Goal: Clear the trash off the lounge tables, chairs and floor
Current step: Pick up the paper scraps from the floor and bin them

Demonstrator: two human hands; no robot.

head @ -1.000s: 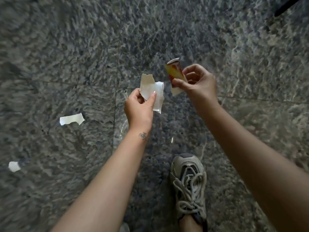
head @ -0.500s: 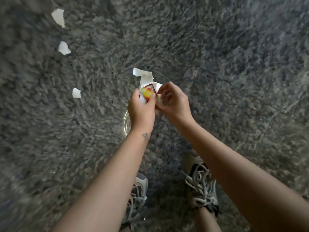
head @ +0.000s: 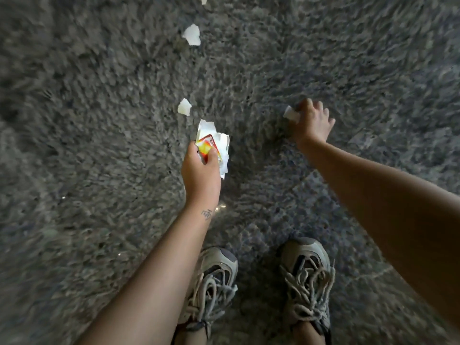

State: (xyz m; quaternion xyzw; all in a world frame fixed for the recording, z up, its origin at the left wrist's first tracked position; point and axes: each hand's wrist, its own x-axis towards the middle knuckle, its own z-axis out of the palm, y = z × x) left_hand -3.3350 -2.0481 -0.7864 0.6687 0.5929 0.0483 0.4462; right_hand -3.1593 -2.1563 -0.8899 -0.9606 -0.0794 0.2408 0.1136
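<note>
My left hand is clenched around what is gathered so far: torn white paper with a red-and-yellow wrapper tucked against it, held above the granite floor. My right hand is down at the floor, out to my right, with its fingers bent over a small white scrap that pokes out beside the thumb. The view is blurred, and I cannot tell whether I have it pinched or am only touching it. I judge this scrap to be very light, thin and limp, lying flat on a hard, polished surface, so it would sooner slide than lift. The best hold looks like a raised or torn edge, with a fingertip under it and the thumb on top. Pressing straight down would likely just skate it along the stone. It will crumple harmlessly, so I need no care there, though a weak pinch could let it flutter away. Two more scraps lie ahead of my left hand, a nearer scrap and a farther scrap, well apart from each other.
</note>
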